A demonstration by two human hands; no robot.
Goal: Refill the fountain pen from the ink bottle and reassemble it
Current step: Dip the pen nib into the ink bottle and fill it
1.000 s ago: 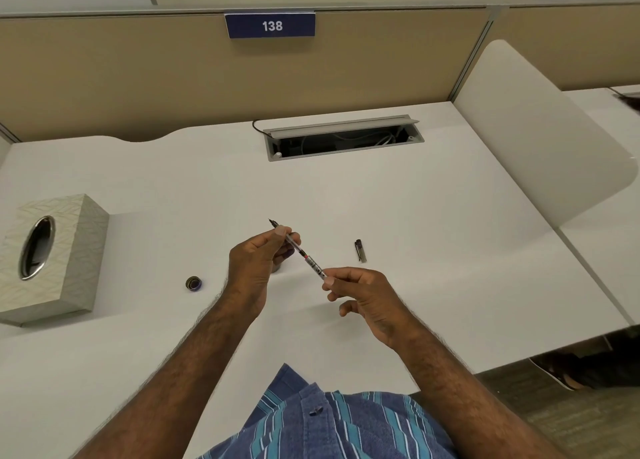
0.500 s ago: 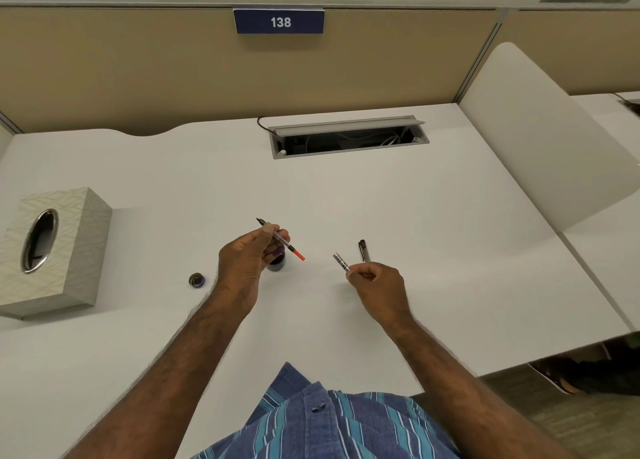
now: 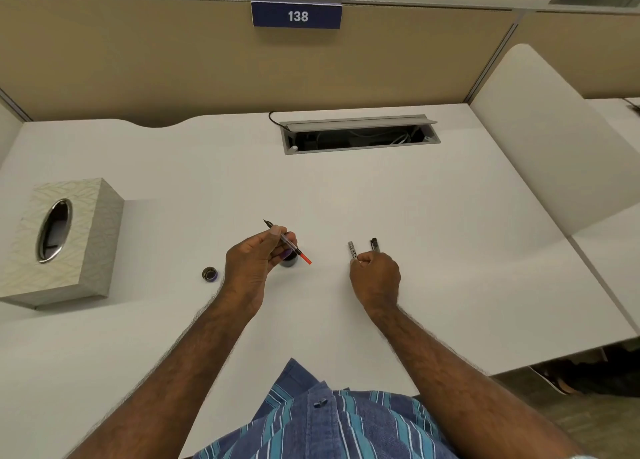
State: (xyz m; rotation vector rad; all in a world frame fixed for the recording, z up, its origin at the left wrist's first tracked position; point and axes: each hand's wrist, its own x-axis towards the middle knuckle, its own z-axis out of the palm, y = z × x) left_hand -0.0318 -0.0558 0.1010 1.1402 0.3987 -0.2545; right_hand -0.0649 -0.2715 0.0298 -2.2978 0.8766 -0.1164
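Since a second ago the pen has been taken apart: the barrel (image 3: pixel 352 250), then joined to the front section between both hands, is now carried off to the right and held low at the desk (image 3: pixel 450 244), just beside the cap (image 3: pixel 374 244) that lies there. The right hand (image 3: pixel 375 278) is closed on the barrel's near end, its free end pointing toward 12 o'clock. The left hand (image 3: pixel 254 263) is pinched around the nib section (image 3: pixel 285 241) — nib toward 10 o'clock, the orange-tipped converter end toward 4 o'clock — held above the ink bottle (image 3: pixel 289 259), which is partly hidden behind the fingers. The hands are well apart. The bottle lid (image 3: pixel 209 273) is seen at 9 o'clock from the left hand, and a tissue box (image 3: pixel 59 240) stands farther out the same way.
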